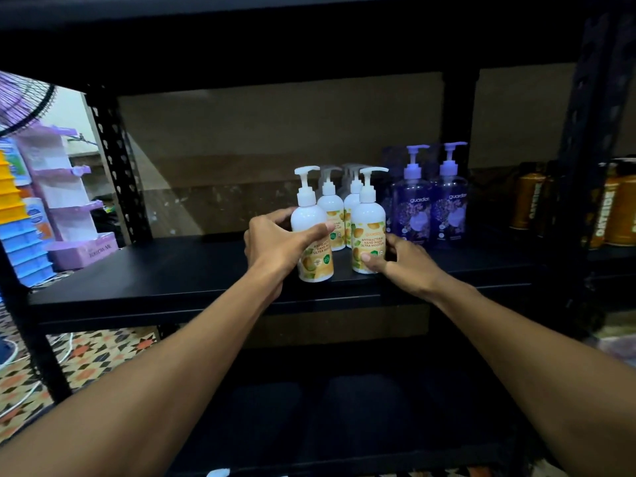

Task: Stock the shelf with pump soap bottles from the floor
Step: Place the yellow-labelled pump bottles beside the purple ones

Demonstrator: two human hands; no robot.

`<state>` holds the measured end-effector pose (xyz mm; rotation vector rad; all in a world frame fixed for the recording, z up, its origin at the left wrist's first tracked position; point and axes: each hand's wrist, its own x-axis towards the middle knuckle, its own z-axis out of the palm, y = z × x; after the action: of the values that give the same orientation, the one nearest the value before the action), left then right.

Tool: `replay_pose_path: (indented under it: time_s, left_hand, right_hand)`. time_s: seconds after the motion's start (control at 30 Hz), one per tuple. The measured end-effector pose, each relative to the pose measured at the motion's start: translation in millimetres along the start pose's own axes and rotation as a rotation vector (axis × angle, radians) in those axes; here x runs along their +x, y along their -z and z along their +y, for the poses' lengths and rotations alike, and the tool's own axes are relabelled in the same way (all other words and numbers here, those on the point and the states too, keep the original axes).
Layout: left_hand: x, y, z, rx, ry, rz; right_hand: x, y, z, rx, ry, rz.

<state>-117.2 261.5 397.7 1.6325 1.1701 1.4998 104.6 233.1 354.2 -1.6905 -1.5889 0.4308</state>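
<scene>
Soap bottles (369, 218) sit at the front of the shelf (172, 270). Your left hand (275, 242) and right hand (406, 259) each curl round one. They look like smooth, stiff plastic, probably heavy with liquid, so grip the body, not the pump.

A black metal shelf (155, 270) with a flat, dark board sits between perforated upright posts (117, 160). Right of the board's middle is a cluster of upright white pump bottles with orange fruit labels. The front-left white bottle (306, 218) is near the front edge, gripped by the left hand (275, 242). The front-right white bottle (369, 228) is just beside it, gripped low by the right hand (404, 261). Two rear white bottles (331, 204) stand close behind, with more pump tops dim beyond them. Just to their right stand two purple pump bottles (413, 208), upright and side by side.
</scene>
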Motion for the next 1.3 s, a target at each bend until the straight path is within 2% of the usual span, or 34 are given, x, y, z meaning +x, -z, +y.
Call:
replay_pose_path:
  time_s: [0.2,0.47,0.53,0.67,0.73,1.3]
  left_hand:
    - [5.3,-9.8,-0.8,0.046,0.008,0.058]
    - [21.1,-33.8,-12.6,0.145,0.021,0.126]
    - [23.3,-34.1,-16.1,0.145,-0.003,0.074]
    - [16.6,-19.8,-32.7,0.097,0.027,-0.162]
    - [13.6,-12.3,-41.6,0.117,0.033,-0.212]
    - [21.0,-5.5,-49.5,0.071,0.037,-0.279]
  right_hand:
    - [-11.5,-2.6,4.6,-0.11,-0.03,0.041]
    - [-37.5,-13.1,23.7,-0.515,0.097,0.151]
    - [-37.3,-16.7,28.1,-0.571,0.096,0.184]
    - [-35.2,-19.8,31.5,-0.633,0.114,0.221]
    - [-34.7,-19.8,31.0,-0.658,0.114,0.221]
    - [-35.6,-24.9,30.0,-0.735,0.063,0.252]
